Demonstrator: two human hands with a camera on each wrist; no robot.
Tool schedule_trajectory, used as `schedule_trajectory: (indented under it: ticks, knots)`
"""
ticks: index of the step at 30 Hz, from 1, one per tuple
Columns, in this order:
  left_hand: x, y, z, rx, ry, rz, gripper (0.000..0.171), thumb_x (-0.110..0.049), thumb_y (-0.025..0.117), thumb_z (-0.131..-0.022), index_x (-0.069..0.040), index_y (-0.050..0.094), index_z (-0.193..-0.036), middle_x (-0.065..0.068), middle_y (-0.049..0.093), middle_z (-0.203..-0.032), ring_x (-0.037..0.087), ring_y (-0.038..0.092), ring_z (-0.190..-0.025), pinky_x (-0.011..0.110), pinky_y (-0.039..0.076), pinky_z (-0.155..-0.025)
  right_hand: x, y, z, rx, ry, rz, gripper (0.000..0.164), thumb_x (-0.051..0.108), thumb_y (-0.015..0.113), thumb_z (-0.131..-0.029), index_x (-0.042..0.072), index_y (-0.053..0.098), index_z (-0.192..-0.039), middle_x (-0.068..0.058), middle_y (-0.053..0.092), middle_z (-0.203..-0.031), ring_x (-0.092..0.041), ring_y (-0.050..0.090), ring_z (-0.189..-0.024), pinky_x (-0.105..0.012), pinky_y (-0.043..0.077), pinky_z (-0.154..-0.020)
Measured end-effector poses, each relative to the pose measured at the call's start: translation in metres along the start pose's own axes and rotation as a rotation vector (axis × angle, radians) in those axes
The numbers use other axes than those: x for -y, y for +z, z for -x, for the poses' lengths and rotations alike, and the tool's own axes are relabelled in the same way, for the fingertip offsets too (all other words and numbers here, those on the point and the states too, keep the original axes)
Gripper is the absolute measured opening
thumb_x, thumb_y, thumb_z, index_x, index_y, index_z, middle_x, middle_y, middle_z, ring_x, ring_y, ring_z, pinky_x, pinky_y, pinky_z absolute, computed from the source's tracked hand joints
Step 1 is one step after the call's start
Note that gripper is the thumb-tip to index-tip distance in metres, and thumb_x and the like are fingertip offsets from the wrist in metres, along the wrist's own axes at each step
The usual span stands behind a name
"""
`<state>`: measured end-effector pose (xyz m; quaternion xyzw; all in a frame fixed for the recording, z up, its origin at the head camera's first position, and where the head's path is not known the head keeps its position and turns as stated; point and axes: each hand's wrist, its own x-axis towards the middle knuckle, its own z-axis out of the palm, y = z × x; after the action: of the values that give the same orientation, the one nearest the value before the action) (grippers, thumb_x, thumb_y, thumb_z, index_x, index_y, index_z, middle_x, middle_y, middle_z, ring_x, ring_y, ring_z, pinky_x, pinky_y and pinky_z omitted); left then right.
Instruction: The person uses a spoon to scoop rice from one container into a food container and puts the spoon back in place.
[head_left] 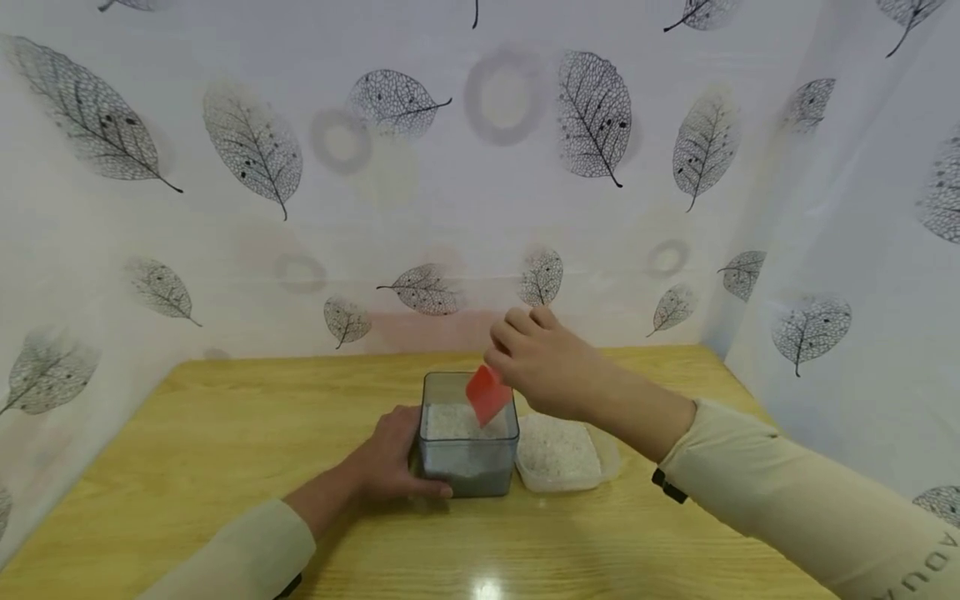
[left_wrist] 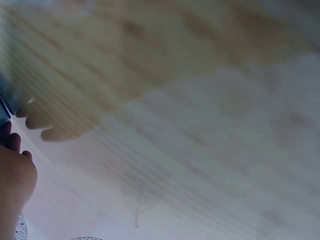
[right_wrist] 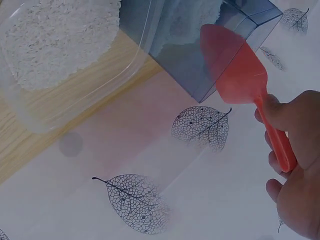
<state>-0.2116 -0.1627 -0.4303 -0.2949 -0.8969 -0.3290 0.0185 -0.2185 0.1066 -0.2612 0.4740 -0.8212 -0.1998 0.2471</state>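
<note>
A red scoop [head_left: 487, 395] is held by the handle in my right hand [head_left: 551, 367], its blade tipped down over the mouth of a grey see-through square container [head_left: 472, 471]. In the right wrist view, fingers and thumb wrap the handle and the scoop's blade [right_wrist: 242, 75] overlaps the container's edge. White rice [head_left: 453, 421] lies inside the container. My left hand [head_left: 386, 458] grips the container's left side, thumb along the front wall. The left wrist view catches only part of that hand [left_wrist: 17, 172] beside the container's edge.
Right beside the container stands a clear shallow plastic tub [head_left: 611, 457] holding more rice [head_left: 555, 450]. Both sit on a yellow wood-grain table [head_left: 225, 450]. A pale curtain [head_left: 450, 200] with leaf prints hangs behind the table and along its sides.
</note>
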Motion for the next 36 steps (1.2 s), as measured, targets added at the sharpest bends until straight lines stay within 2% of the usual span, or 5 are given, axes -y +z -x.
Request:
schedule_trajectory:
  ticks: [5, 9, 22, 29, 36]
  knots:
    - [0.002, 0.001, 0.0, -0.005, 0.003, -0.014, 0.092, -0.068, 0.083, -0.063, -0.027, 0.047, -0.137, -0.016, 0.057, -0.125, 0.008, 0.048, -0.111, 0.044, 0.039, -0.101, 0.008, 0.005, -0.008, -0.006, -0.031, 0.126, 0.006, 0.014, 0.06, -0.096, 0.015, 0.064, -0.1, -0.005, 0.056, -0.103, -0.023, 0.039, -0.089, -0.036, 0.031, -0.077]
    - [0.003, 0.003, -0.002, -0.012, 0.016, -0.015, 0.091, -0.069, 0.083, -0.063, -0.029, 0.047, -0.136, -0.016, 0.057, -0.125, 0.008, 0.048, -0.111, 0.043, 0.039, -0.101, 0.015, 0.009, -0.011, 0.018, -0.016, 0.14, 0.003, 0.017, 0.062, -0.094, 0.015, 0.063, -0.093, -0.003, 0.055, -0.1, -0.022, 0.039, -0.086, -0.035, 0.03, -0.074]
    - [0.002, 0.002, -0.001, -0.014, 0.024, -0.021, 0.088, -0.069, 0.083, -0.062, -0.03, 0.049, -0.133, -0.017, 0.058, -0.121, 0.007, 0.049, -0.108, 0.042, 0.04, -0.099, 0.021, 0.024, -0.008, 0.08, 0.039, -0.008, 0.011, 0.021, 0.058, -0.098, 0.013, 0.057, -0.09, -0.002, 0.046, -0.091, -0.021, 0.032, -0.082, -0.034, 0.029, -0.071]
    - [0.004, 0.004, -0.001, -0.025, 0.058, -0.033, 0.085, -0.067, 0.083, -0.064, -0.028, 0.05, -0.132, -0.017, 0.059, -0.119, 0.007, 0.05, -0.107, 0.041, 0.042, -0.098, 0.025, 0.03, -0.003, 0.097, 0.087, -0.129, 0.023, 0.031, 0.065, -0.096, 0.012, 0.053, -0.09, -0.001, 0.04, -0.09, -0.021, 0.029, -0.084, -0.035, 0.023, -0.072]
    - [0.0, 0.002, 0.0, -0.005, 0.01, -0.01, 0.091, -0.066, 0.083, -0.064, -0.028, 0.047, -0.137, -0.016, 0.056, -0.125, 0.009, 0.048, -0.112, 0.045, 0.04, -0.103, 0.027, 0.033, -0.002, 0.108, 0.133, -0.186, 0.023, 0.032, 0.065, -0.096, 0.012, 0.054, -0.092, -0.002, 0.042, -0.092, -0.022, 0.031, -0.086, -0.036, 0.024, -0.073]
